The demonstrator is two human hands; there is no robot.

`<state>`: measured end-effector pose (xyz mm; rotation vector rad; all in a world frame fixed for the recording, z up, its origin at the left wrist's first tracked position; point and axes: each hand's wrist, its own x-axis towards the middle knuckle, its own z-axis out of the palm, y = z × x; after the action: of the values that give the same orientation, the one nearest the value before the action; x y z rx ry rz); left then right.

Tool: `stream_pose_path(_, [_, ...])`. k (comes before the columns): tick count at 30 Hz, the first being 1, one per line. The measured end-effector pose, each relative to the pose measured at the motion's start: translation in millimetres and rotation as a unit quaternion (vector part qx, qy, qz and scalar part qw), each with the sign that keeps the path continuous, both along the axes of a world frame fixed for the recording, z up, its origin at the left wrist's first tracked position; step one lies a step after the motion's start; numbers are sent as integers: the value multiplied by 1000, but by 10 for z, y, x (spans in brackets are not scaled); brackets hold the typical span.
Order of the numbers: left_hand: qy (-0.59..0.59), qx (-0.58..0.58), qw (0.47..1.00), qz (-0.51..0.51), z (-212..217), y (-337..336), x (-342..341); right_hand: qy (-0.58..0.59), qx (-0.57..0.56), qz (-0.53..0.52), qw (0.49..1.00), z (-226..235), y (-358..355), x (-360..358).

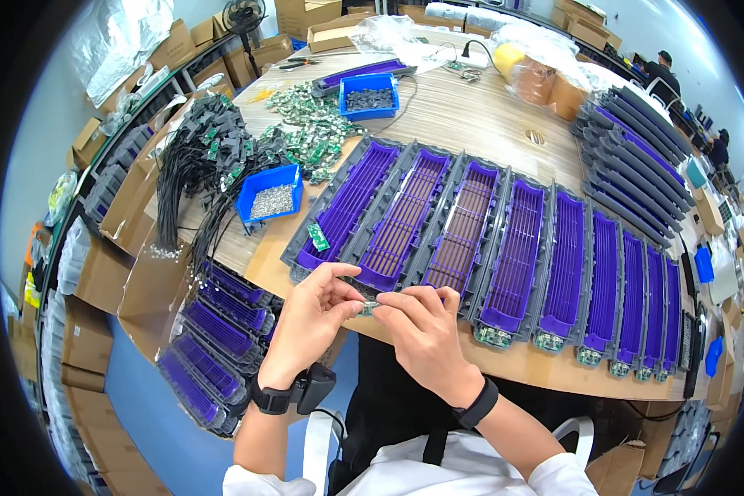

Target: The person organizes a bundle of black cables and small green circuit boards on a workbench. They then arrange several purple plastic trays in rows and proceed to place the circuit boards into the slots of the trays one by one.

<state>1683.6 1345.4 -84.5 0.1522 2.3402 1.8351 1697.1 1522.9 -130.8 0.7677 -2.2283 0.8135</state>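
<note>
Both my hands meet at the near table edge over a small green circuit board point(364, 308). My left hand point(318, 310) pinches it between thumb and forefinger, and the fingertips of my right hand point(422, 326) close on its other side. Just behind them is the near end of a purple-and-grey slatted housing point(394, 219). Another green circuit board point(317, 237) lies on the leftmost housing point(351, 198). Further right, several similar housings point(512, 260) lie side by side, with green boards point(493, 336) fitted at their near ends.
Left of the row stands a blue bin point(255, 187) of small metal parts, beside black cables point(182, 178). Behind are loose green boards point(310, 116) and a blue bin point(369, 78) of dark pieces. Stacked grey housings point(632, 165) stand far right; a cardboard box point(153, 289) holds more housings.
</note>
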Motion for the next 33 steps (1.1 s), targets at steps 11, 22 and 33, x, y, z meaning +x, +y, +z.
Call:
stream_pose_path(11, [179, -172, 967, 51, 43, 20, 6, -1, 23, -37, 999, 0, -95, -64])
stream_pose_path(22, [343, -343, 874, -40, -57, -126, -149, 3, 86, -98, 991, 3, -170, -54])
stream_pose_path(33, [348, -310, 882, -74, -151, -200, -290, 6, 79, -96, 992, -61, -179, -84])
